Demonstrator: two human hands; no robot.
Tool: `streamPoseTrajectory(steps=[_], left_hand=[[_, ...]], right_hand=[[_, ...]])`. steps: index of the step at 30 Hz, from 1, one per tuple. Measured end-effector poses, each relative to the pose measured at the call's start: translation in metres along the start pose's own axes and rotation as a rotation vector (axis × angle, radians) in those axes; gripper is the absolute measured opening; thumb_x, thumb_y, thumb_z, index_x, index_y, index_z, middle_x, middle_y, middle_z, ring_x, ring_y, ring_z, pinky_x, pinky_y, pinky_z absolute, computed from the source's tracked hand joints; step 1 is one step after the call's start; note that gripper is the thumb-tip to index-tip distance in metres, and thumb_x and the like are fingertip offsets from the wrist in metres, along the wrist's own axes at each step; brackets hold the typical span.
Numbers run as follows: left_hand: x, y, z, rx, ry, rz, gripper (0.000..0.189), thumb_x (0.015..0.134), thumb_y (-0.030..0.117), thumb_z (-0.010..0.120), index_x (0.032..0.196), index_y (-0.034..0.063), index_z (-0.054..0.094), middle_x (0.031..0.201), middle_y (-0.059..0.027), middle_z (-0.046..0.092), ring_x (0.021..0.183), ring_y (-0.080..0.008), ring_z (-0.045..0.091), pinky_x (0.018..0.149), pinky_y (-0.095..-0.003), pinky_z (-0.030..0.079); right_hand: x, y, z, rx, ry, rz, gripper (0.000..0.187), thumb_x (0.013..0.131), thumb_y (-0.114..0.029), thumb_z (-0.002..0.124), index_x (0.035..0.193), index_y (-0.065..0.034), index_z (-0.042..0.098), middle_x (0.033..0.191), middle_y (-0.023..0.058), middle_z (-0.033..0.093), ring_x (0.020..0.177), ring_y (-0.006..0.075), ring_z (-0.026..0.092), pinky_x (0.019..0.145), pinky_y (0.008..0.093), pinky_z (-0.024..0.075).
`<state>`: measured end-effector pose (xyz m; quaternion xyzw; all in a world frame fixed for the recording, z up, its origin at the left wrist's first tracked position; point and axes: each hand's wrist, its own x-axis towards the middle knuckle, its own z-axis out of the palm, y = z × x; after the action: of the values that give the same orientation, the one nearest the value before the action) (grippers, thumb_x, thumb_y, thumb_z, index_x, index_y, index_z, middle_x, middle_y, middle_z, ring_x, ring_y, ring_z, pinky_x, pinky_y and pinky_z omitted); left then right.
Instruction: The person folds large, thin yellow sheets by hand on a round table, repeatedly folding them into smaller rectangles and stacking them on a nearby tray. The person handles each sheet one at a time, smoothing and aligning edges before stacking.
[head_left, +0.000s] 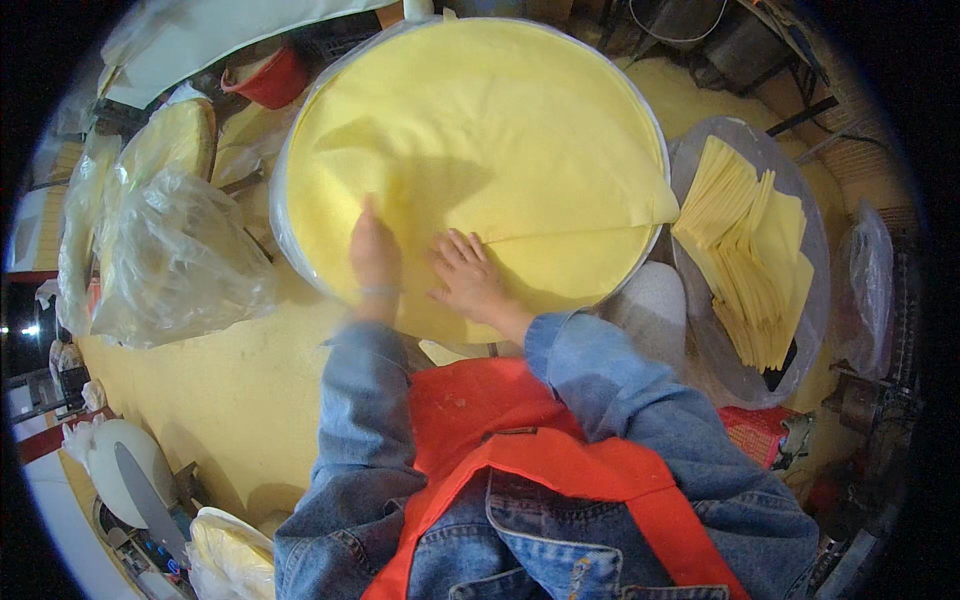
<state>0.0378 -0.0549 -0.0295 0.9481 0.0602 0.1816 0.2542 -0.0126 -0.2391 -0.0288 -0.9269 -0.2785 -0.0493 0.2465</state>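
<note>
Before me a broad round table or tray, its pale rim (664, 161) showing, bears a thin, soft yellow sheet (525, 112). My right hand (471, 281) rests palm down on the sheet near its front edge, fingers spread. Just left of it, my left hand (375, 251) is blurred and turned edge-on over the sheet; whether it pinches any of it cannot be told. A straight seam or fold edge (574, 234) runs from my right fingertips to the right rim. Shadows and slight creases cross the sheet beyond my left hand.
On the right, a stack of folded yellow sheets (750, 247) lies on a plastic-covered round surface (694, 315). Clear plastic bags (187, 255) cover round things at left. A red bucket (271, 79) stands beyond. A red basket (754, 433) and a fan blade (146, 499) are lower down.
</note>
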Motion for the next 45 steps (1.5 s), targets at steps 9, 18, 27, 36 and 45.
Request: streamPoseTrajectory(steps=[9, 18, 27, 36, 45], left_hand=[[-0.002, 0.019, -0.011, 0.140, -0.162, 0.594, 0.039, 0.079, 0.006, 0.055, 0.118, 0.0036, 0.056, 0.116, -0.0168, 0.059, 0.111, -0.0337, 0.054, 0.097, -0.0424, 0.043], [-0.011, -0.021, 0.001, -0.783, 0.286, -0.606, 0.012, 0.088, 0.010, 0.056, 0.097, 0.0025, 0.056, 0.093, -0.0089, 0.061, 0.078, -0.0185, 0.058, 0.064, -0.0303, 0.047], [-0.019, -0.038, -0.011, -1.642, 0.287, -0.900, 0.044, 0.087, 0.002, 0.058, 0.128, 0.0078, 0.043, 0.121, -0.0096, 0.055, 0.101, -0.0239, 0.059, 0.083, -0.0383, 0.052], [-0.003, -0.014, -0.018, -0.926, 0.139, -0.788, 0.038, 0.079, 0.006, 0.069, 0.114, -0.0014, 0.056, 0.109, -0.0125, 0.060, 0.097, -0.0225, 0.059, 0.085, -0.0337, 0.047], [0.000, -0.015, -0.006, -0.107, 0.083, -0.015, 0.057, 0.069, -0.004, 0.060, 0.124, 0.0122, 0.059, 0.082, -0.0080, 0.056, 0.074, -0.0266, 0.051, 0.071, -0.0352, 0.044]], right_hand=[[-0.004, 0.070, -0.047, 0.424, 0.398, 0.501, 0.012, 0.087, -0.015, 0.057, 0.089, -0.0033, 0.056, 0.092, 0.0154, 0.057, 0.080, 0.0323, 0.061, 0.070, 0.0421, 0.0491], [0.114, 0.106, -0.051, 0.691, 0.048, 0.540, 0.026, 0.089, -0.023, 0.049, 0.085, 0.0008, 0.059, 0.084, 0.0151, 0.064, 0.084, 0.0330, 0.060, 0.075, 0.0421, 0.0477], [0.243, 0.087, 0.025, -0.186, -0.011, -0.139, 0.037, 0.090, -0.035, 0.051, 0.115, -0.0117, 0.062, 0.135, 0.0105, 0.049, 0.120, 0.0348, 0.047, 0.098, 0.0468, 0.0398], [0.290, 0.099, 0.045, -0.326, -0.253, -0.552, 0.035, 0.091, -0.041, 0.051, 0.112, -0.0153, 0.064, 0.120, 0.0083, 0.059, 0.107, 0.0265, 0.054, 0.091, 0.0422, 0.0429], [0.359, 0.083, 0.015, 0.666, -0.618, 0.608, 0.057, 0.090, -0.052, 0.052, 0.128, -0.0093, 0.052, 0.111, 0.0082, 0.059, 0.100, 0.0181, 0.053, 0.090, 0.0341, 0.0424]])
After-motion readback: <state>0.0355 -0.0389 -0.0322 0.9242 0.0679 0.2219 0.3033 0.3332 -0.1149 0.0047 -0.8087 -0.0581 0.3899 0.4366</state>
